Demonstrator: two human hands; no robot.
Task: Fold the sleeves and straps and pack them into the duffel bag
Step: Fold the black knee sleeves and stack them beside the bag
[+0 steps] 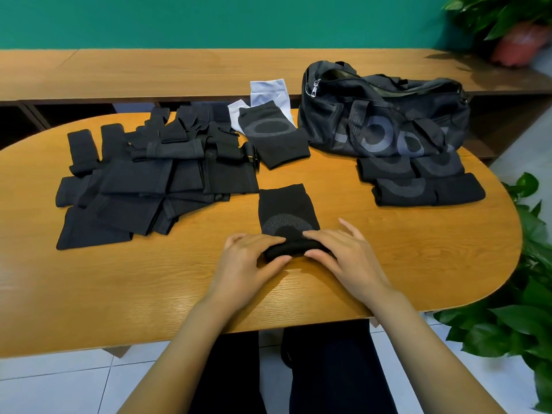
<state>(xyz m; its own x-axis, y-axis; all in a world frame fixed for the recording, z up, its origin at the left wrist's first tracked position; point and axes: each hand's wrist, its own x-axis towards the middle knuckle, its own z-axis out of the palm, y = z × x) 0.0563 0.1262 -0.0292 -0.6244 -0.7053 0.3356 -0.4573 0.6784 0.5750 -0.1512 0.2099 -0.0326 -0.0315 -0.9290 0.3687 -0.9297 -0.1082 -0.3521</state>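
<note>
Room: flat teal wall (209, 19) at the back, with a long wood-grain bench (149, 73) running along it, white tiled floor (59, 380) below and leafy green plants (507, 324) at the right. Work surface: oval table (119, 288), orange-brown wood with visible grain and a rounded right end. Duffel bag (382, 115): black mesh, soft and slumped, zip open on top, at the far right of the table; grey ring patterns show through the mesh. Loose pile (149, 180) of black sleeves and straps, flat and overlapping, covers the left half. Four folded sleeves (418, 183), black knit with grey arcs, lie in two rows just in front of the bag. Two white sleeves (268, 88) lie at the far edge, partly under a flat black sleeve (274, 135) bearing a grey oval ring. Near sleeve (283, 210), black knit with a grey crescent, lies at centre, its near end rolled into a tight tube. Left hand (248, 258) and right hand (343, 252) each grip that roll, fingers curled over its top, thumbs on the near side.
</note>
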